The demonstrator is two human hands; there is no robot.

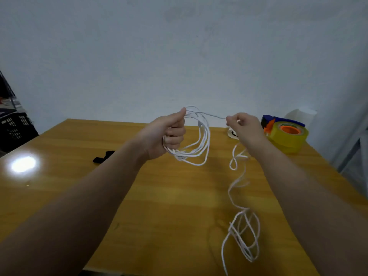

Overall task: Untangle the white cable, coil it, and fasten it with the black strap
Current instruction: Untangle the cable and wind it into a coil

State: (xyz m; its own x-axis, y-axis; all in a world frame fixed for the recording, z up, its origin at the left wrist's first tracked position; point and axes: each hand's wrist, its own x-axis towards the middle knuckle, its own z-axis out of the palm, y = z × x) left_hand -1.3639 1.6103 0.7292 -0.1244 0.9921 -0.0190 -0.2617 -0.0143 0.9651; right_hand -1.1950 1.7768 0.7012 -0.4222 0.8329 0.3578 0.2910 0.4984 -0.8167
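My left hand (169, 132) is raised above the table and grips several loops of the white cable (201, 144), which hang as a coil below and to the right of the fist. A short taut stretch of cable runs from the coil to my right hand (244, 126), which pinches it between thumb and fingers. From the right hand the loose rest of the cable drops down, kinked and twisted, to a tangle near the table's front edge. The black strap (103, 157) lies flat on the table, left of my left forearm.
The yellow wooden table (175, 196) has a tape dispenser (284, 134) with a yellow roll at its far right, and a small white object (232, 133) beside it. A black crate (15, 126) stands off the table at the left. A white wall is behind.
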